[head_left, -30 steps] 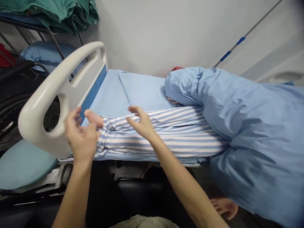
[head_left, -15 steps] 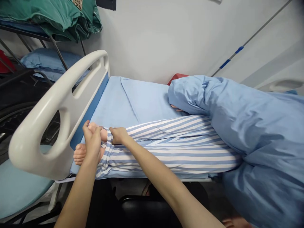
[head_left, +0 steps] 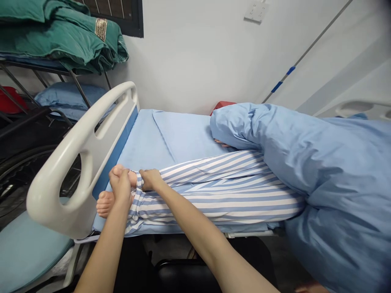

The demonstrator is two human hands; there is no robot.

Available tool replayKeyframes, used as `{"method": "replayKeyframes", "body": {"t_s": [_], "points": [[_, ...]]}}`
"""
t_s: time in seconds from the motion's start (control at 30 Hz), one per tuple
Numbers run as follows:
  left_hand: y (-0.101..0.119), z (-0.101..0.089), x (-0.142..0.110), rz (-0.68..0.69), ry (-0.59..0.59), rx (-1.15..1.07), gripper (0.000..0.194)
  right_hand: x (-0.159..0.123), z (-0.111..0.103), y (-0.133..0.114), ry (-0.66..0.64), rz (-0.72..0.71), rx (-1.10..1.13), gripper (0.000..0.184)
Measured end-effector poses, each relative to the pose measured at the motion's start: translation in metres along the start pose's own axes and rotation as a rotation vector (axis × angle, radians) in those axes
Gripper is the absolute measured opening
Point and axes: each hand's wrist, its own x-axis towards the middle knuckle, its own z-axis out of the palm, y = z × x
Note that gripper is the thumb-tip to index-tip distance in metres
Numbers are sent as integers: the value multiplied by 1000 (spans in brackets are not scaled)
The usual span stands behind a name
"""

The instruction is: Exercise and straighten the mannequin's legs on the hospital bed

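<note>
A person lies on the bed in blue-and-white striped pyjama trousers (head_left: 214, 199), with both bare feet (head_left: 105, 204) at the near end. My left hand (head_left: 120, 187) wraps around the upper foot at the ankle end. My right hand (head_left: 151, 180) grips the gathered trouser cuff just beside it. The lower foot sticks out under my left wrist, touching neither hand clearly. A blue duvet (head_left: 320, 162) covers the person's upper body, and only a few fingers (head_left: 221, 143) show under its edge.
A white plastic bed end-board (head_left: 58, 191) stands left of the feet, over a blue sheet (head_left: 152, 142). Beyond it are a wheelchair wheel (head_left: 24, 179), a metal rack with green folded cloth (head_left: 58, 36) and a blue pillow (head_left: 70, 95). A black seat (head_left: 189, 276) stands below the bed.
My hands have come from apart in the air to closing on the foot and trouser cuff. Between the last two frames they stay there, and the view tilts slightly.
</note>
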Motion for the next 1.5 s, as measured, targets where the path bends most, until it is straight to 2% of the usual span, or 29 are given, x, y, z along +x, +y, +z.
{"method": "replayKeyframes", "body": {"t_s": [0.23, 0.4, 0.5, 0.67, 0.73, 0.83, 0.9, 0.97, 1.07, 1.17, 1.3, 1.4, 1.5], "points": [[11, -6, -7, 33, -34, 126, 15, 0, 1, 0, 3, -2, 20, 60], [24, -5, -16, -22, -6, 132, 12, 3, 4, 1, -1, 13, 14, 63], [16, 0, -13, -63, 9, 82, 19, 7, 5, 2, -22, 24, 13, 64], [-9, 10, -4, -76, 20, -75, 51, 11, 3, 1, -72, 52, 1, 70], [-10, 9, -4, -122, 7, -84, 52, 10, -2, -1, -86, 61, -4, 72], [1, 1, -11, -166, -29, -75, 46, 3, -19, -3, -90, 39, -10, 70], [14, -3, -19, -163, -76, -52, 37, -3, -40, -2, -66, 9, -11, 68], [32, -4, -28, -101, -150, -26, 34, -11, -70, 2, -5, -16, -3, 70], [73, 5, -46, 141, -203, 16, 45, -31, -131, 13, 122, -59, 41, 67], [134, 21, -72, 412, -120, 92, 56, -63, -201, 27, 264, -155, 104, 50], [235, 45, -128, 729, -44, 71, 59, -127, -293, 51, 524, -302, 191, 33], [305, 64, -182, 922, -86, 6, 62, -188, -354, 72, 691, -205, 248, 29], [361, 84, -240, 1048, -195, -56, 61, -254, -399, 93, 786, -85, 249, 35]]}}
